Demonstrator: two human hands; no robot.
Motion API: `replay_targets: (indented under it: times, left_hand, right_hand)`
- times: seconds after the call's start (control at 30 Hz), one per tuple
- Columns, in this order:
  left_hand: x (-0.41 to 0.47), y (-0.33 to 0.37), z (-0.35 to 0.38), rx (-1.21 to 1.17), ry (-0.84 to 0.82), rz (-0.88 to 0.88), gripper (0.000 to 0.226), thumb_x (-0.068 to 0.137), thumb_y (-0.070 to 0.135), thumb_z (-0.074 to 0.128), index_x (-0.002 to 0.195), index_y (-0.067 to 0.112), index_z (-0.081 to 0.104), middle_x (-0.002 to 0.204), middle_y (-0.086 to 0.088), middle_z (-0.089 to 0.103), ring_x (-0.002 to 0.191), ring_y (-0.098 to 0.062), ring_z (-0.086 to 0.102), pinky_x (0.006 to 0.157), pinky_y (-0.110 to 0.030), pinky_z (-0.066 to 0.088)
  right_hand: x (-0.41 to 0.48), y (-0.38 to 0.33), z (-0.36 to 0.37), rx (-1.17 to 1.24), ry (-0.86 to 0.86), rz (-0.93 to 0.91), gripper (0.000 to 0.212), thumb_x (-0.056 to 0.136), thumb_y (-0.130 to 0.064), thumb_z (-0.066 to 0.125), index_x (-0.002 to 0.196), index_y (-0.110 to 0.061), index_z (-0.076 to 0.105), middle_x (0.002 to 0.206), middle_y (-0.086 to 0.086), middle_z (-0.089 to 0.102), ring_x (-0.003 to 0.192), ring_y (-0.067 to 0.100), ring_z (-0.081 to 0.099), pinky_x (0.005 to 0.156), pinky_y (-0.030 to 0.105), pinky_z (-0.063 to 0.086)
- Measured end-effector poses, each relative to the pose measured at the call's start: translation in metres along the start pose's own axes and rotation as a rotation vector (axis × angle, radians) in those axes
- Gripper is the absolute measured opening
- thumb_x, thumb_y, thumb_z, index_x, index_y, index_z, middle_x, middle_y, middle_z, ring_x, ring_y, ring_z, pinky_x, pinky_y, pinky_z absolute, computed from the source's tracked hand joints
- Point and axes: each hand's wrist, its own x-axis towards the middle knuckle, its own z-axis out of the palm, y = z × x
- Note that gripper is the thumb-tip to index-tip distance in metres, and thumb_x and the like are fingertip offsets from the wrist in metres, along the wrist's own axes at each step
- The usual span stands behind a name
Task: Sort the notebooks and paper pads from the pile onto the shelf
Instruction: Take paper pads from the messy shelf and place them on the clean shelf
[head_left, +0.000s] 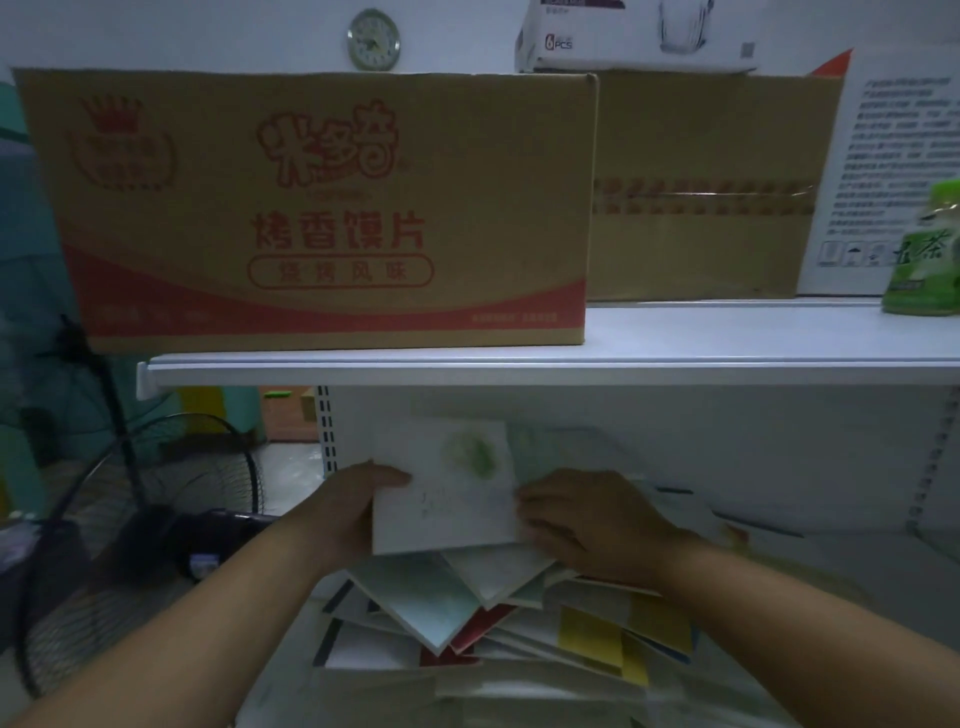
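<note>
Small shop or its stockroom, by the look. White metal retail shelving: a flat shelf board (519, 371) with a grooved front lip, hung on a slotted upright (323, 431). Goods are kept in shipping packaging: a printed snack carton (322, 208), a taped brown carton (701, 197) just beside it, and a white box (623, 41) marked 6 PCS with a glass pictured (it sits on the brown carton). Green tea bottle (924, 249) at the board's right end. Notebooks (467, 613) heaped loose on the lower level. Wall clock (373, 39) above; floor fan (150, 525) at left.
</note>
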Motion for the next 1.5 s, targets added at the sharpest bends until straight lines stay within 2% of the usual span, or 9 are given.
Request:
replay_targets:
  times: [0.2, 0.33, 0.5, 0.6, 0.8, 1.0, 1.2, 1.3, 1.5]
  left_hand:
    - [-0.021, 0.015, -0.006, 0.055, -0.114, -0.05, 0.068, 0.024, 0.006, 0.09, 0.089, 0.0, 0.075, 0.091, -0.023, 0.071, 0.075, -0.039, 0.07, 0.061, -0.044, 0.058]
    - [-0.021, 0.009, -0.007, -0.268, -0.281, 0.059, 0.072, 0.074, 0.043, 0.072, 0.133, 0.006, 0.053, 0.12, -0.018, 0.064, 0.107, -0.035, 0.064, 0.087, -0.044, 0.053]
    - [-0.029, -0.006, 0.025, -0.122, -0.197, 0.102, 0.074, 0.055, 0.038, 0.087, 0.122, 0.017, 0.062, 0.115, -0.017, 0.066, 0.103, -0.04, 0.062, 0.078, -0.05, 0.055]
    - [-0.025, -0.006, 0.025, -0.054, 0.033, 0.217, 0.058, 0.081, -0.005, 0.055, 0.13, 0.024, 0.05, 0.112, -0.015, 0.063, 0.095, -0.037, 0.061, 0.072, -0.047, 0.053]
    - [-0.039, 0.01, -0.013, 0.076, 0.286, 0.241, 0.045, 0.088, -0.001, 0.045, 0.128, 0.019, 0.048, 0.098, -0.016, 0.06, 0.08, -0.036, 0.059, 0.057, -0.035, 0.051]
    - [-0.044, 0.01, -0.036, 0.188, 0.333, 0.087, 0.03, 0.088, 0.005, 0.048, 0.116, 0.009, 0.055, 0.089, -0.021, 0.062, 0.072, -0.036, 0.059, 0.052, -0.033, 0.051]
    - [-0.04, 0.01, -0.037, 0.125, 0.268, 0.041, 0.04, 0.084, 0.018, 0.06, 0.121, 0.002, 0.059, 0.094, -0.024, 0.068, 0.072, -0.037, 0.065, 0.068, -0.04, 0.052]
    - [-0.039, 0.01, -0.025, 0.059, 0.118, 0.042, 0.06, 0.051, 0.041, 0.087, 0.096, 0.007, 0.071, 0.079, -0.017, 0.074, 0.062, -0.032, 0.071, 0.051, -0.036, 0.058]
    - [-0.035, 0.0, -0.027, 0.038, -0.094, 0.05, 0.109, 0.011, 0.011, 0.097, 0.113, 0.011, 0.059, 0.094, -0.023, 0.072, 0.069, -0.038, 0.071, 0.05, -0.038, 0.057]
  right_hand:
    - [0.036, 0.011, -0.031, 0.743, -0.36, 0.763, 0.055, 0.085, -0.037, 0.067, 0.135, -0.026, 0.046, 0.135, -0.005, 0.049, 0.12, 0.012, 0.049, 0.103, 0.033, 0.042]
    - [0.037, 0.006, -0.032, 1.122, -0.334, 0.832, 0.013, 0.093, -0.024, 0.058, 0.086, -0.023, 0.069, 0.091, 0.0, 0.073, 0.084, 0.02, 0.069, 0.079, 0.037, 0.056]
    - [0.044, 0.001, -0.013, 0.977, -0.116, 0.977, 0.026, 0.098, -0.035, 0.045, 0.104, -0.019, 0.064, 0.11, 0.005, 0.066, 0.095, 0.019, 0.062, 0.093, 0.036, 0.049]
    - [0.042, 0.004, -0.01, 0.914, -0.201, 0.851, 0.038, 0.099, -0.041, 0.039, 0.122, -0.019, 0.059, 0.126, -0.002, 0.058, 0.109, 0.015, 0.056, 0.101, 0.029, 0.039]
    - [0.022, 0.033, 0.009, 0.201, -0.575, 0.717, 0.051, 0.091, -0.051, 0.049, 0.133, -0.023, 0.048, 0.143, 0.0, 0.045, 0.13, 0.022, 0.041, 0.108, 0.042, 0.033]
    - [0.01, 0.044, 0.012, 0.178, -0.402, 0.505, 0.036, 0.093, -0.037, 0.054, 0.117, -0.012, 0.064, 0.116, 0.006, 0.066, 0.104, 0.021, 0.061, 0.089, 0.03, 0.045]
    - [0.013, 0.024, -0.012, 0.177, 0.235, 0.297, 0.035, 0.085, -0.02, 0.045, 0.102, -0.002, 0.07, 0.089, 0.015, 0.073, 0.076, 0.023, 0.07, 0.076, 0.018, 0.044]
    - [0.033, -0.009, -0.021, 0.395, 0.067, 0.133, 0.026, 0.094, -0.019, 0.05, 0.109, -0.012, 0.07, 0.112, 0.006, 0.069, 0.104, 0.012, 0.059, 0.096, 0.028, 0.044]
    - [0.03, 0.004, 0.013, 0.203, -0.056, -0.077, 0.043, 0.098, -0.039, 0.037, 0.12, -0.015, 0.064, 0.126, 0.008, 0.062, 0.116, 0.025, 0.057, 0.098, 0.033, 0.043]
